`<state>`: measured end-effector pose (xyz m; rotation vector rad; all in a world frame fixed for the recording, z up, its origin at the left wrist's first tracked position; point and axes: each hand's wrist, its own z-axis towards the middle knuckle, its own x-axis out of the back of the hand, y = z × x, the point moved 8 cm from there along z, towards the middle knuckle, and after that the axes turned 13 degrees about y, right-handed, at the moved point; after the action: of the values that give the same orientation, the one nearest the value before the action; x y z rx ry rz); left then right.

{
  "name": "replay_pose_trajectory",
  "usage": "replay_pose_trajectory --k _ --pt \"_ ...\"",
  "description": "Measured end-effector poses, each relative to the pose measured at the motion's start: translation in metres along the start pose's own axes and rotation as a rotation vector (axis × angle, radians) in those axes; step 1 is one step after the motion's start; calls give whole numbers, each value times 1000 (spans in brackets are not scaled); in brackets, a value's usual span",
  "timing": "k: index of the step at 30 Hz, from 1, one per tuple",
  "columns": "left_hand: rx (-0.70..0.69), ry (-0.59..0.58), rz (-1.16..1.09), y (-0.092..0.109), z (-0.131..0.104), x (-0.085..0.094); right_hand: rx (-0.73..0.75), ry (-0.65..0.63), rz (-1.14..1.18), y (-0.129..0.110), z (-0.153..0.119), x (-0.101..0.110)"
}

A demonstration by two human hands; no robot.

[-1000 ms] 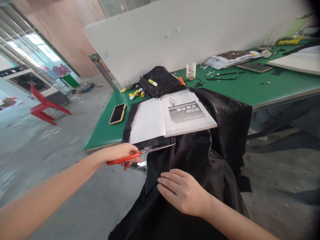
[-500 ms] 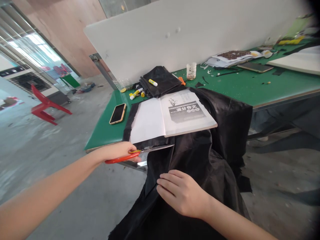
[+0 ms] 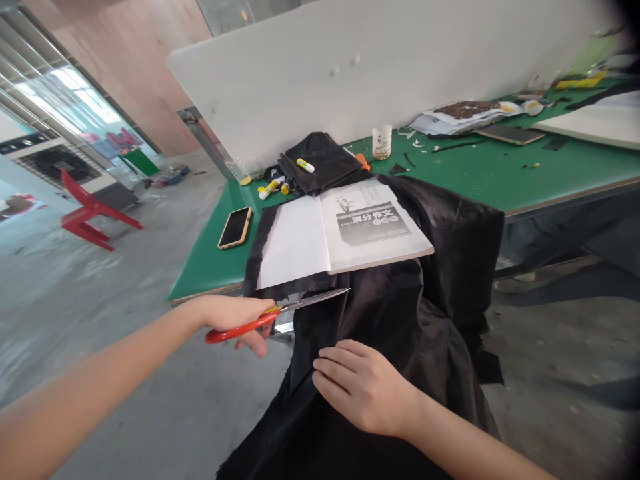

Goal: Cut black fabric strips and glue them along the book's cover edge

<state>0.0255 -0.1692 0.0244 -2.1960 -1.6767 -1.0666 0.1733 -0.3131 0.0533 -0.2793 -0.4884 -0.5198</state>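
My left hand [image 3: 245, 319] is closed around orange-handled scissors [image 3: 245, 329]. Their blades point right and look nearly closed, beside the front edge of the open book [image 3: 373, 230]. Black cloth [image 3: 370, 303] lies under the book and drapes over the table's front edge. My right hand [image 3: 363, 387] rests on the hanging cloth with its fingers together; whether they pinch a fold is hidden. On the book's left page a dark torn-looking border shows, with black cloth around it.
A phone [image 3: 235, 228] lies on the green table [image 3: 200, 267] left of the book. Behind the book are folded black cloth [image 3: 325, 160], a glue stick [image 3: 305, 165] and a clear cup [image 3: 382, 143]. A white panel [image 3: 390, 60] backs the table. A red chair [image 3: 93, 213] stands on the floor.
My left hand has turned and shifted slightly, its handle end dropping so the scissors tilt up more toward the tip. Lower fingers have spread below the handle. My right hand has stayed put.
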Motion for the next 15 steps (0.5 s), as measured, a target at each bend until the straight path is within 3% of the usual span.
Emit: replay_pose_trajectory --k 3,9,15 --pt "24 -128 -107 3 -4 -6 2 -2 0 0 0 -1" --pt "5 -79 -42 2 -6 8 10 -12 -5 0 1 0" --pt "-11 -126 -126 -2 -13 6 8 -46 -6 1 -1 -2"
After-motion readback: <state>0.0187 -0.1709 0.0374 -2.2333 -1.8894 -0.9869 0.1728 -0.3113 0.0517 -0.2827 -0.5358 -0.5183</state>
